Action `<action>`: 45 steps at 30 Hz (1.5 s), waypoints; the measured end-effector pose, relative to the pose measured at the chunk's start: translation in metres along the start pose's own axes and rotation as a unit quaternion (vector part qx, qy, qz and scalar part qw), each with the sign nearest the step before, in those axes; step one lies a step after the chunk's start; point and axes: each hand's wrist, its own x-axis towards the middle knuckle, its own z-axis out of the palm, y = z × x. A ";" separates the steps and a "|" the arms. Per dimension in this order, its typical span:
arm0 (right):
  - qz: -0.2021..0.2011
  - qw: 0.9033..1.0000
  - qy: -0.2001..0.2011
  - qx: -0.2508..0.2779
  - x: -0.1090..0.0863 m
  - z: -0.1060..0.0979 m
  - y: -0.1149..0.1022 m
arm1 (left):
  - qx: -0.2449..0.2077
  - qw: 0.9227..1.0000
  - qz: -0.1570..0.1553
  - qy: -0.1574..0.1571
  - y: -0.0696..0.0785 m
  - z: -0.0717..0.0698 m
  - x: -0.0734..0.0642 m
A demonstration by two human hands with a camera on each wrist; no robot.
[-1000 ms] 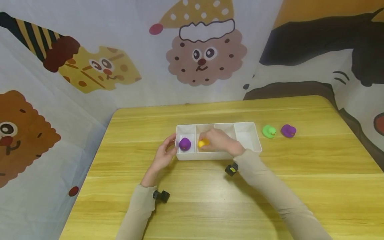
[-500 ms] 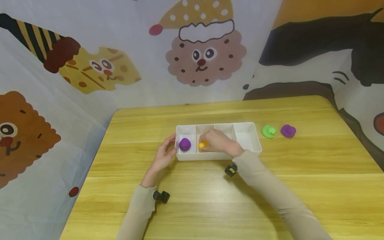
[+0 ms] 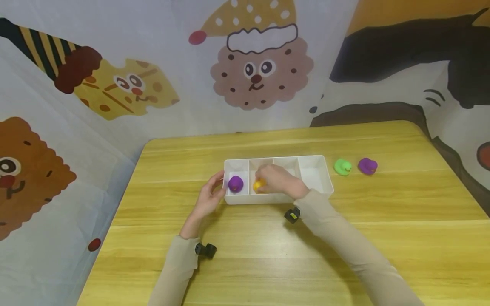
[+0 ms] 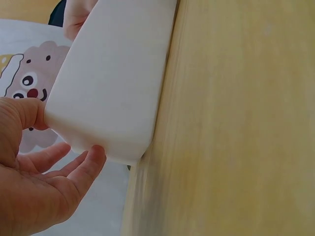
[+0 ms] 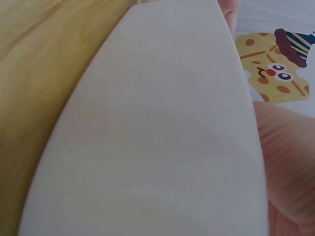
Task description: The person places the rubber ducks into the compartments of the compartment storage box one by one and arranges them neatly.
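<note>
A long white divided box (image 3: pixel 279 199) stands on the table. My left hand (image 3: pixel 208 195) is at its left end; in the left wrist view the thumb touches the rim and the extended fingers (image 4: pixel 91 169) touch the end wall. My right hand (image 3: pixel 281 180) reaches into the second compartment from the left and pinches a yellow rubber duck (image 3: pixel 258 185), mostly covered by the fingers. A purple rubber duck (image 3: pixel 235 184) sits in the leftmost compartment. In the right wrist view, the box's side wall (image 5: pixel 147 123) hides the fingertips and the yellow duck.
Right of the box, a green rubber duck (image 3: pixel 342 167) and another purple duck (image 3: pixel 368 166) stand on the wooden table (image 3: pixel 245 263). Behind the table's far edge hangs a cloth (image 3: pixel 199 97) printed with cartoon food.
The yellow duck and my right hand stay in the second compartment, shifting only very slightly. My left hand keeps its place at the box's left end.
</note>
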 end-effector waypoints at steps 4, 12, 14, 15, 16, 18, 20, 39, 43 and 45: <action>0.027 0.999 -0.026 0.003 0.003 -0.004 -0.003 | -0.001 1.000 0.005 -0.002 0.000 0.000 0.000; 0.043 0.998 -0.048 -0.002 0.005 -0.005 -0.004 | 0.004 1.000 0.006 0.000 0.000 0.000 0.000; 0.047 0.998 -0.052 -0.005 0.006 -0.005 -0.004 | 0.004 1.000 0.005 0.001 0.000 0.000 0.000; 0.049 0.997 -0.053 -0.006 0.006 -0.005 -0.004 | 0.004 1.000 0.004 0.001 0.000 0.001 0.000; 0.050 0.997 -0.055 -0.006 0.006 -0.005 -0.004 | 0.005 1.000 0.002 0.001 0.000 0.000 0.000; 0.053 0.997 -0.057 -0.004 0.006 -0.006 -0.004 | 0.005 1.000 -0.001 0.001 0.001 0.000 0.000; 0.053 0.997 -0.058 -0.002 0.006 -0.006 -0.005 | 0.005 1.000 -0.004 0.000 0.001 0.000 0.000; 0.061 0.989 0.039 0.131 0.002 -0.004 -0.002 | -0.004 1.000 -0.002 0.003 0.003 0.000 0.000; 0.048 0.987 0.060 0.139 0.001 -0.005 -0.002 | -0.005 1.000 0.001 0.002 0.003 0.001 0.000; 0.040 0.987 0.066 0.140 0.001 -0.005 -0.001 | -0.004 1.000 0.001 0.001 0.003 0.001 0.000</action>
